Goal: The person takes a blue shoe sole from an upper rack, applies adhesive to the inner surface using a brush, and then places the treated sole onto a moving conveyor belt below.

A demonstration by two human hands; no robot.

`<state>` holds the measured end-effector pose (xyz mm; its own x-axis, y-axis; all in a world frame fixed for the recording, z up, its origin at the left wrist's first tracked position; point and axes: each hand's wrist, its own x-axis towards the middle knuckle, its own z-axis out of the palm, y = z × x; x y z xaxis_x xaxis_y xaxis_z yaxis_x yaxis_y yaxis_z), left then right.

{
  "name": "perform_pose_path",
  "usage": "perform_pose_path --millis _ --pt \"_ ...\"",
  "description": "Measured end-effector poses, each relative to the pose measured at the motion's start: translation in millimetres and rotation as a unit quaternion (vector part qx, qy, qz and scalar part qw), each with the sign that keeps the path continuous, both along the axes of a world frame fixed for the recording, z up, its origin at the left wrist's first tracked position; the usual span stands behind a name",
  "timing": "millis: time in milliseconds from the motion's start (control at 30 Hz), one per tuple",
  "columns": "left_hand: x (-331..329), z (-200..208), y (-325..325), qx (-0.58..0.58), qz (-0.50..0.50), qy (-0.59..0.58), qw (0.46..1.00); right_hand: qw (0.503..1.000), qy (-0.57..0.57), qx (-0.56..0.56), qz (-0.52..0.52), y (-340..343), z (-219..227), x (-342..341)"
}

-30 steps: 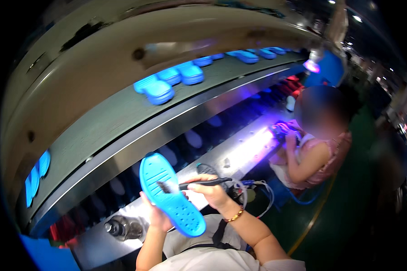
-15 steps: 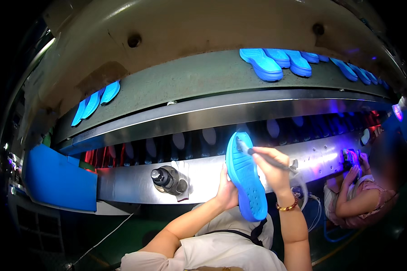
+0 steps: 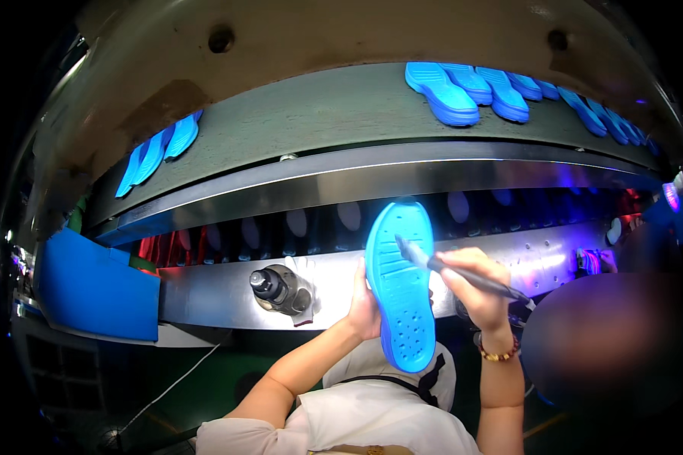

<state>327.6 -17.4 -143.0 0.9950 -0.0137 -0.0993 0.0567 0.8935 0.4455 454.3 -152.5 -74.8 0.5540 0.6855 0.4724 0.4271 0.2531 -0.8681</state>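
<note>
Blue sole (image 3: 401,284) held upright approx. centre of view, long axis 12–6 o'clock, toe up, patterned face toward the person. Left hand (image 3: 364,303) grips its left edge, fingers wrapped behind. Right hand (image 3: 474,287) at 3 o'clock of the sole, fingers clenched on a brush (image 3: 451,269); tip touches the sole's upper right, handle trailing to 4 o'clock. Right hand is nearer the working spot. Dark bottle (image 3: 277,288) on the steel bench (image 3: 205,292) at 9 o'clock, contents not visible. More soles (image 3: 442,92) on the belt at 12.
</note>
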Motion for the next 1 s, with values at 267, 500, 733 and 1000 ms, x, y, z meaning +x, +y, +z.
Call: perform_pose_path --millis 267,500,733,1000 --pt "11.0 27.1 -7.0 0.072 0.145 0.106 0.981 0.988 0.058 -0.010 0.140 -7.5 6.2 4.0" --pt "19.9 27.5 3.7 0.026 0.125 -0.029 0.991 0.971 0.035 0.020 0.235 -12.1 9.0 0.2" --pt "22.4 36.8 15.5 0.055 0.227 -0.049 0.971 0.961 -0.027 0.002 0.275 -22.4 4.6 -4.2" --pt "27.3 50.2 31.7 0.061 0.250 -0.064 0.964 0.976 -0.047 -0.031 0.211 -28.8 -2.6 -4.4"
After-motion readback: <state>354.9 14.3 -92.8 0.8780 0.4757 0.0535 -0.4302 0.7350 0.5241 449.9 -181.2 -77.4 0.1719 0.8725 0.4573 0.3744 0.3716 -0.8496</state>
